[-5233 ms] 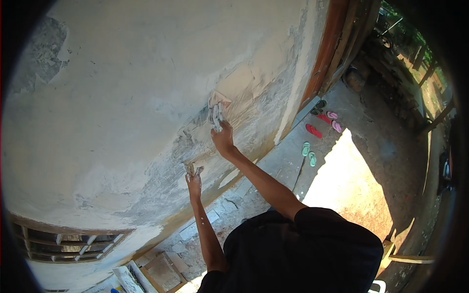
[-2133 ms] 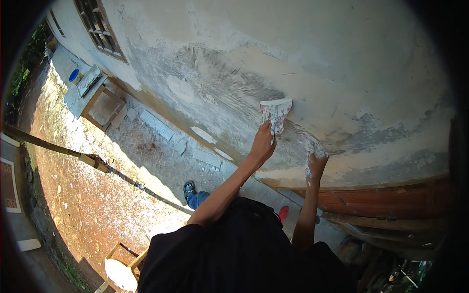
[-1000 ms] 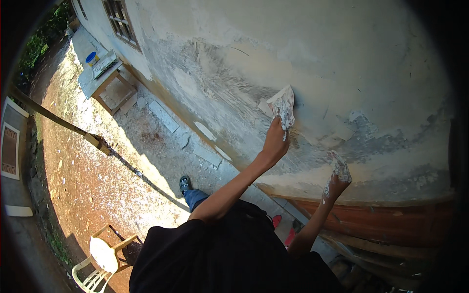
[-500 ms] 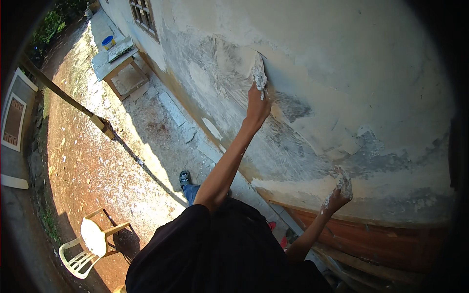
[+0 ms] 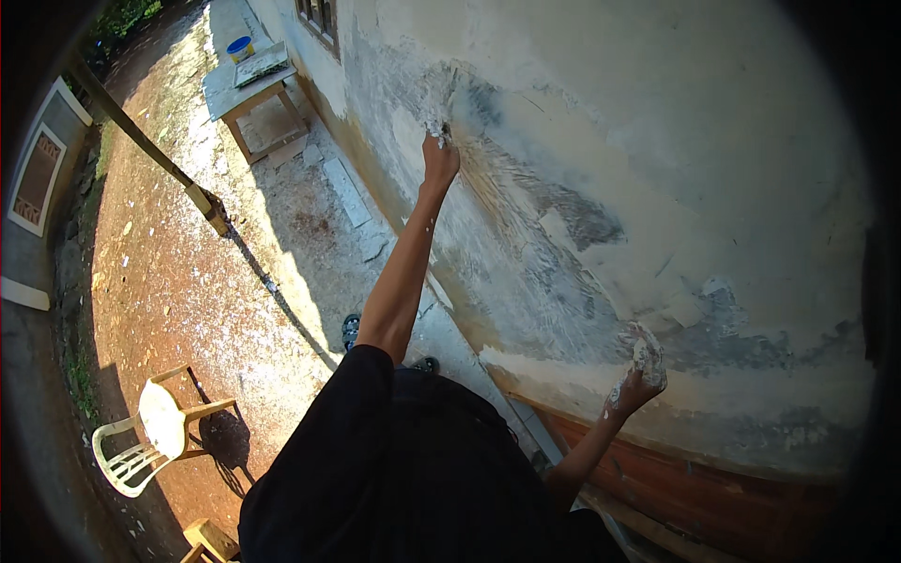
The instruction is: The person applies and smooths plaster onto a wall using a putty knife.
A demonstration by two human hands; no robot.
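Putty spreader [image 5: 437, 123] in left hand [image 5: 440, 158], at the plastered wall [image 5: 732, 178], between the lower edge of the barred window [image 5: 319, 22] and the wall's own bottom edge. Long axis roughly in line with the outstretched left forearm; free end pointing away from the body, near end back toward the wrist. Blade mostly lost under white putty and fingers; cannot tell the exact tilt. Left fingers curled closed around the near end.

Right hand [image 5: 645, 364] well apart, near the wall's edge beside the reddish-brown wooden door [image 5: 676, 477], bent and thickly coated in white putty, fingertips toward the wall. Cannot tell how tightly closed, or on what, if anything. Rough grey streaks and patches across the surface between both hands.

Beyond the left hand, wooden table [image 5: 221, 92] close to the wall's bottom edge, with putty-smeared board [image 5: 261, 64] on top and blue-rimmed bucket [image 5: 240, 47] by the far edge. Slim post [image 5: 141, 141] over sunlit ground [image 5: 141, 310]; pale plastic armchair [image 5: 161, 420] nearer the body.
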